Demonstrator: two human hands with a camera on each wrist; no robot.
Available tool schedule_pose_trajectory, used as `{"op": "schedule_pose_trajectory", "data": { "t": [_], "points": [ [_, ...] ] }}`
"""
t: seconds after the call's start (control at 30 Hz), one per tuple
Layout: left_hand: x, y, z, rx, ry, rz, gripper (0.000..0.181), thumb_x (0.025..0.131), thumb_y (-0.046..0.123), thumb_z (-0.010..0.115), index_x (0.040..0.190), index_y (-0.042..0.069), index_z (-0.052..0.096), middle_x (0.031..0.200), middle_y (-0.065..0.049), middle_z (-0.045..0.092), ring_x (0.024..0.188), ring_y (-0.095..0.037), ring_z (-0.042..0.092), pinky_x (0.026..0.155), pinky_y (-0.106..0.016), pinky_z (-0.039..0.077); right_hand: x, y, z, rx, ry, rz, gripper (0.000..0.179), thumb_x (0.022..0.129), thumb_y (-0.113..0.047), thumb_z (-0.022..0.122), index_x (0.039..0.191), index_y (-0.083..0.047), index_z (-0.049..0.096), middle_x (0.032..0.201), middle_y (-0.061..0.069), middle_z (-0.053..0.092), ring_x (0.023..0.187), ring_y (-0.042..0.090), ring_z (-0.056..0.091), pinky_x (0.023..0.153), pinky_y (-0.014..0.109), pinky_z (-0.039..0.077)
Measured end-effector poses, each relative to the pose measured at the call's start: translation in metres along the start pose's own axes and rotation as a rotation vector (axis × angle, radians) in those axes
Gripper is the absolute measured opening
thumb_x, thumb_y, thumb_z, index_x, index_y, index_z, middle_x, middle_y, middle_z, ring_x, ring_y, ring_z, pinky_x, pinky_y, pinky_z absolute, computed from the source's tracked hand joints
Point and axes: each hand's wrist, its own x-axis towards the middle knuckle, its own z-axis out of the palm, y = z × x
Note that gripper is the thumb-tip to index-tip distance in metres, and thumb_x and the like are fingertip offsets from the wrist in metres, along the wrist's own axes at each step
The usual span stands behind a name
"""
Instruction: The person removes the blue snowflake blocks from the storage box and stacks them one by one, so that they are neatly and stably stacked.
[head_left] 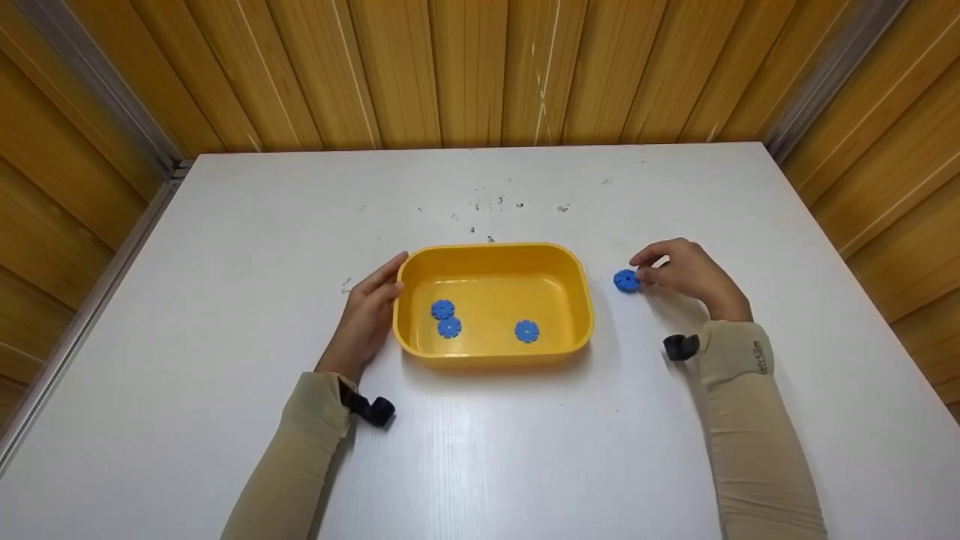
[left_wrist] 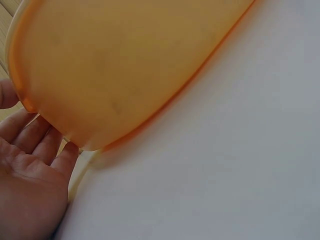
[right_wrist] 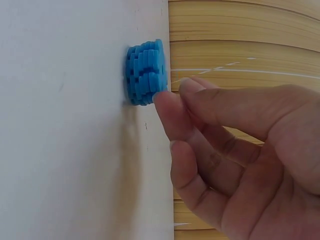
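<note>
A yellow plastic tub (head_left: pixel 491 358) stands on the white table, with three notched blue discs in it: a touching pair (head_left: pixel 442 309) at the left and a single disc (head_left: pixel 526 331) at the right. My left hand (head_left: pixel 364 322) rests against the tub's left end; in the left wrist view its fingers (left_wrist: pixel 35 132) touch the wall, thumb near the rim. To the right of the tub is a short stack of blue notched discs (right_wrist: pixel 145 75). My right hand (head_left: pixel 686 274) is beside it, index fingertip right at the top disc's edge, thumb slightly apart from the stack.
The white table (head_left: pixel 487 465) carries small dark scuff marks behind the tub. Wood-patterned panels (head_left: pixel 465 75) rise at its back and sides, with grey metal posts at the corners. A black wrist camera sits on each sleeve cuff.
</note>
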Motion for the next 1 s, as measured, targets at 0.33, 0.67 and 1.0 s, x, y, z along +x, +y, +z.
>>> {"op": "schedule_pose_trajectory", "data": {
  "t": [0.33, 0.67, 1.0],
  "points": [
    [0.001, -0.001, 0.002, -0.013, -0.005, 0.015, 0.051, 0.096, 0.005, 0.046, 0.146, 0.01, 0.04, 0.154, -0.001, 0.036, 0.143, -0.011, 0.033, 0.115, -0.025, 0.031, -0.005, -0.008, -0.003, 0.005, 0.026, -0.049, 0.03, 0.092, -0.015, 0.06, 0.119, -0.001, 0.066, 0.114, 0.019, 0.063, 0.096, 0.029, 0.056, 0.09, 0.038, 0.046],
    [0.001, 0.0, 0.003, -0.022, -0.001, -0.006, 0.051, 0.096, 0.005, 0.046, 0.146, 0.011, 0.041, 0.155, 0.0, 0.035, 0.143, -0.011, 0.031, 0.116, -0.026, 0.029, -0.006, -0.04, -0.008, -0.051, -0.041, -0.093, 0.033, 0.093, -0.02, 0.061, 0.122, -0.004, 0.064, 0.111, 0.015, 0.065, 0.095, 0.025, 0.057, 0.085, 0.035, 0.051],
    [0.001, 0.002, 0.003, -0.003, -0.001, 0.001, 0.051, 0.095, 0.005, 0.046, 0.146, 0.011, 0.041, 0.156, 0.0, 0.033, 0.144, -0.01, 0.03, 0.116, -0.026, 0.029, 0.005, -0.086, -0.004, -0.072, -0.072, -0.19, 0.025, 0.089, -0.013, 0.066, 0.114, -0.007, 0.068, 0.105, 0.011, 0.068, 0.091, 0.025, 0.063, 0.085, 0.038, 0.056]
  ]
}}
